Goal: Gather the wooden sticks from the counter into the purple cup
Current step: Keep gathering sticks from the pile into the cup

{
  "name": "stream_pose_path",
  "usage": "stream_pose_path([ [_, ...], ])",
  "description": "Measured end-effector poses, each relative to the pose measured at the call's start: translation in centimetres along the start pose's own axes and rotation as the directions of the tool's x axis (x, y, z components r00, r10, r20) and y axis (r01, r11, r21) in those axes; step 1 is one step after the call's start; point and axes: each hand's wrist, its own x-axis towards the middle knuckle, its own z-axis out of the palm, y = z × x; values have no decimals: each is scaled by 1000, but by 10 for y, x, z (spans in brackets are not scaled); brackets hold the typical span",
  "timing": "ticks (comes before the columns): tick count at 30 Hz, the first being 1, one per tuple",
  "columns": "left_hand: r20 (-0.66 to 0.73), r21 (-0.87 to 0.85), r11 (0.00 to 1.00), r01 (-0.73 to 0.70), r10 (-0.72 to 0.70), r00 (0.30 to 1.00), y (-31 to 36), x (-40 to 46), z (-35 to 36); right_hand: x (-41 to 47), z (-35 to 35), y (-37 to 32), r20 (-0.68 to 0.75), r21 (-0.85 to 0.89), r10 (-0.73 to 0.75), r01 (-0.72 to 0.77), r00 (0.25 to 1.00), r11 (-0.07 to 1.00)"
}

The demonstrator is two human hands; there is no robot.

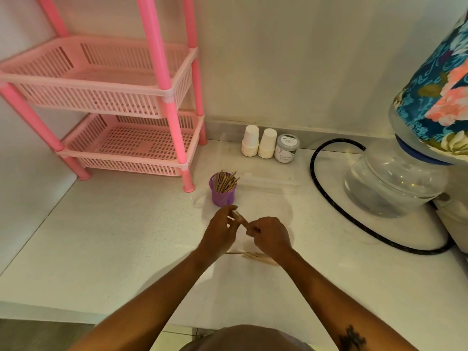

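Note:
A purple mesh cup (223, 192) stands on the white counter (114, 236), holding several wooden sticks upright. Just in front of it my left hand (220, 233) and my right hand (272, 235) meet over the counter. A few wooden sticks (240, 218) run between them: my right hand grips their near end and my left fingers pinch the far end. Several more loose wooden sticks (255, 257) lie flat on the counter under my right wrist, partly hidden by it.
A pink two-tier basket rack (121, 102) fills the back left corner. Two stacks of white paper cups (258, 144) and a small jar (287, 148) stand at the wall. A clear lid (268, 181) lies behind the cup. A water jug (395, 181) and black hose (326, 191) occupy the right.

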Motion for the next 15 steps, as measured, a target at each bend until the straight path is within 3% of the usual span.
stream_pose_path([
  [4, -24, -94, 986, 141, -143, 989, 6, 8, 0, 12, -11, -6, -119, 331, 57, -14, 991, 943],
  [8, -69, -217, 969, 120, -138, 988, 16, 14, -4, 23, -25, -19, -76, 680, 174, -77, 982, 729],
  [15, -146, -139, 989, -54, 34, 989, 39, 44, -28, 48, -41, -46, -62, 852, 207, -56, 976, 521],
])
